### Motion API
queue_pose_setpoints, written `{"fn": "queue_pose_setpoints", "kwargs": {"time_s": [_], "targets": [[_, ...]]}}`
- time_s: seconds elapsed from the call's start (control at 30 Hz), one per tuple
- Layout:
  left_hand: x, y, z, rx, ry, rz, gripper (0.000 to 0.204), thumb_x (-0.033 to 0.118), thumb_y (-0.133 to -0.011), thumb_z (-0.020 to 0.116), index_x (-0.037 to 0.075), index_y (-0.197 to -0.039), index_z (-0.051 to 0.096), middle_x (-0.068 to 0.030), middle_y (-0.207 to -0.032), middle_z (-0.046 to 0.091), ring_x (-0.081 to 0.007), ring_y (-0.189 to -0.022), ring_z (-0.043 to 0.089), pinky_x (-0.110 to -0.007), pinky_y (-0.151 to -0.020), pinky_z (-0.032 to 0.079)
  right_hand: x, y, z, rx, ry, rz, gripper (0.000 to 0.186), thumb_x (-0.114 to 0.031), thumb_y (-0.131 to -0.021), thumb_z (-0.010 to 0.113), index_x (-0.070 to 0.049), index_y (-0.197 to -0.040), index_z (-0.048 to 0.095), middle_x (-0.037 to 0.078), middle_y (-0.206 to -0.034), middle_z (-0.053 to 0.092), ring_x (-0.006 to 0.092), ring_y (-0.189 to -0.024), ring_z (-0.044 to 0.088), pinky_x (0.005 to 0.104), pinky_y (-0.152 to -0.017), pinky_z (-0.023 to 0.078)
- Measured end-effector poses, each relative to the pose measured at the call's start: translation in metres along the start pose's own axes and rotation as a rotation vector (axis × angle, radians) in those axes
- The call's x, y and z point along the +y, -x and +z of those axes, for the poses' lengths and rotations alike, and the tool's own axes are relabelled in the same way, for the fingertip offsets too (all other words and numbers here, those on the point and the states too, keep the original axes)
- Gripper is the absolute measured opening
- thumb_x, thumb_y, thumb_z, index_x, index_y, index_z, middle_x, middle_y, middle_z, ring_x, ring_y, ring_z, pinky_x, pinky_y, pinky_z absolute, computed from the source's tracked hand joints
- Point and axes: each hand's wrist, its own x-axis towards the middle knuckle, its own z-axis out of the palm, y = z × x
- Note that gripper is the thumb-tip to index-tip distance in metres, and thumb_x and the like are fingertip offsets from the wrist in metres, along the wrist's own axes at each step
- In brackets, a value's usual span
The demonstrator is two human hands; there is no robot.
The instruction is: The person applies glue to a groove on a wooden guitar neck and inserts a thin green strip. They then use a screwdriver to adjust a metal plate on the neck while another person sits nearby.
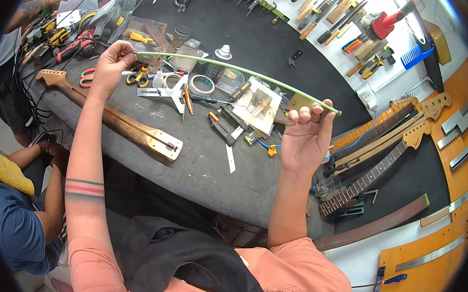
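Between my raised hands stretches a thin truss rod (250, 75) in a pale green sleeve, with a metal tip at its right end. My left hand (113, 68) pinches the left end between thumb and fingers. At the other end, my right hand (306, 137) has its palm facing me and grips the rod with thumb and fingertips. Below the rod, a wooden guitar neck (119, 120) lies on the grey bench (199, 181), a long slot running along it. Its headstock points to the far left and its heel toward the middle.
Behind the rod lie a white caliper (164, 93), a tape roll (202, 84), a screwdriver (207, 99) and a spray can (222, 54). More guitar necks (370, 177) rest at the right. Tools hang on the wall (330, 14). Two people (21, 207) are at the left.
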Motion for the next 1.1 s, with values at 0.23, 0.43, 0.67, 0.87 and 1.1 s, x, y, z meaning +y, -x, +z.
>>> {"fn": "queue_pose_setpoints", "kwargs": {"time_s": [0.23,0.43,0.67,0.87,1.1], "targets": [[-0.014,-0.007,-0.007,-0.021,-0.037,0.012,0.006,0.002,-0.104,0.070,0.005,-0.109,0.068,0.0038,-0.099,0.065,-0.0070,-0.095,0.062,-0.026,-0.091,0.051,0.002,0.000,-0.001,0.079,0.028,0.020,0.030,-0.030,-0.117,0.056,-0.010,-0.137,0.067,0.001,-0.113,0.077,0.0154,-0.094,0.069,0.0346,-0.083,0.054],[-0.010,-0.012,-0.011,-0.013,-0.037,0.016,0.006,0.001,-0.104,0.070,0.005,-0.108,0.068,0.0041,-0.098,0.065,-0.0058,-0.094,0.061,-0.025,-0.088,0.051,0.003,0.001,0.000,0.097,0.043,0.032,0.028,-0.029,-0.116,0.058,-0.011,-0.135,0.067,-0.001,-0.111,0.075,0.0141,-0.091,0.068,0.0329,-0.080,0.053],[0.002,-0.015,-0.015,0.013,-0.093,0.015,0.006,0.001,-0.104,0.070,0.005,-0.108,0.069,0.0044,-0.097,0.066,-0.0054,-0.092,0.060,-0.024,-0.084,0.050,0.005,-0.001,-0.001,0.083,0.033,0.044,0.027,-0.027,-0.116,0.058,-0.011,-0.134,0.067,0.000,-0.112,0.076,0.0137,-0.091,0.069,0.0321,-0.079,0.053],[-0.005,-0.010,-0.013,0.021,-0.031,0.019,0.006,0.002,-0.102,0.073,0.005,-0.107,0.070,0.0040,-0.096,0.067,-0.0064,-0.092,0.061,-0.026,-0.087,0.052,0.006,0.000,-0.001,0.091,0.014,0.046,0.026,-0.027,-0.116,0.058,-0.010,-0.134,0.068,0.001,-0.114,0.077,0.0136,-0.094,0.070,0.0321,-0.080,0.054],[-0.011,-0.008,-0.016,0.010,-0.057,0.010,0.006,0.002,-0.102,0.073,0.005,-0.106,0.070,0.0028,-0.098,0.069,-0.0070,-0.095,0.063,-0.027,-0.088,0.052,0.007,0.000,0.000,0.088,0.013,0.041,0.024,-0.026,-0.116,0.058,-0.010,-0.132,0.067,0.001,-0.112,0.075,0.0136,-0.094,0.070,0.0322,-0.080,0.054]]}}
